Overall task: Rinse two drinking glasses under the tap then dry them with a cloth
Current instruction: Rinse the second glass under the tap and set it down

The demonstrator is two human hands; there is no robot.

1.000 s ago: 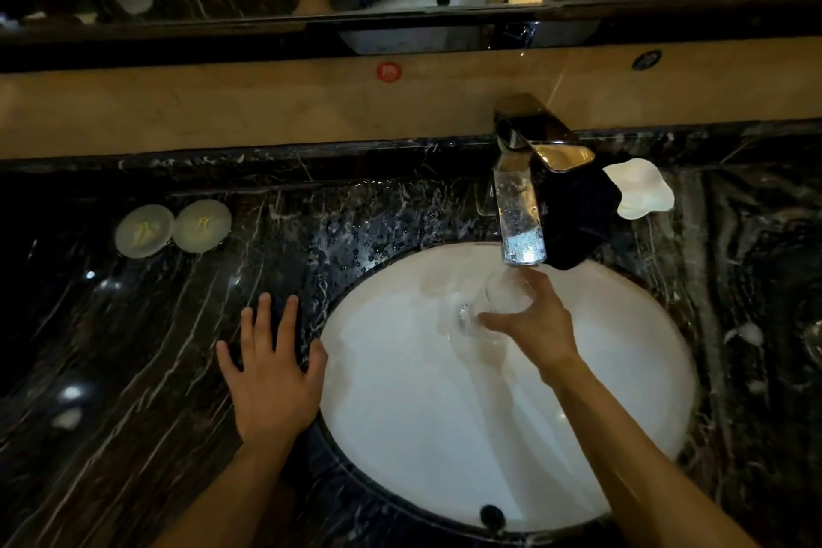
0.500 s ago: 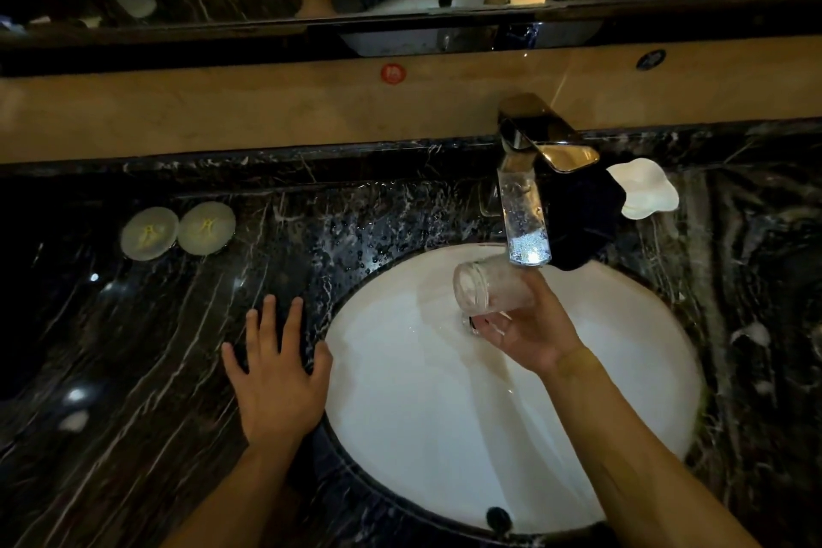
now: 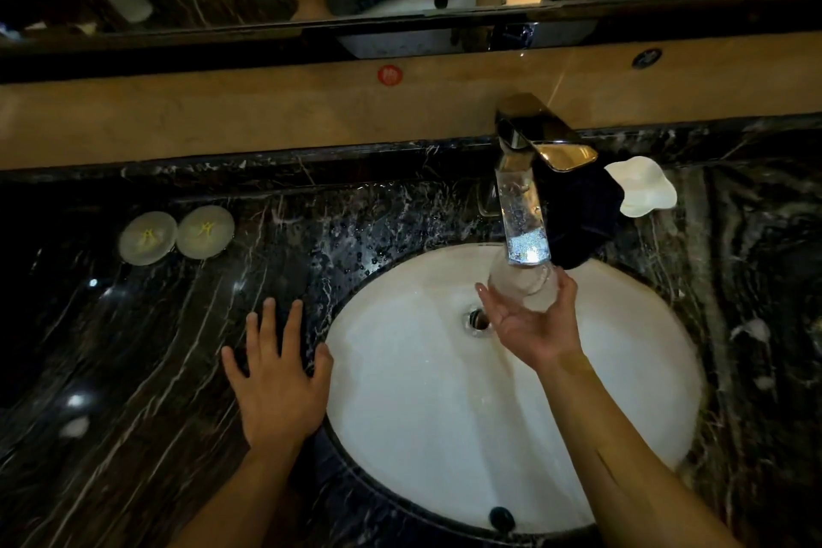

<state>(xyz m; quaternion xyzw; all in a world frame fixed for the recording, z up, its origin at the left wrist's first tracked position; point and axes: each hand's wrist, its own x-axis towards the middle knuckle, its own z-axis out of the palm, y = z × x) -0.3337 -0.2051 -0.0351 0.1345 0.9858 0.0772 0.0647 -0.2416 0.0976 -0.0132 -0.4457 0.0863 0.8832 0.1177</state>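
The glass (image 3: 525, 287) has swung upright under the tap (image 3: 533, 147), right hand (image 3: 531, 325) fingers cupping it, left hand (image 3: 280, 383) fingers spread.

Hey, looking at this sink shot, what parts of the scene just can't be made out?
- Head view: the second glass, if present, is not seen anywhere.
- The dark cloth behind the tap merges with shadow, so its shape is unclear.
- The glass in the right hand is see-through; its water content is unreadable.
- Round lids: yellow marks too small to read.
- The left hand hides the counter beneath it.
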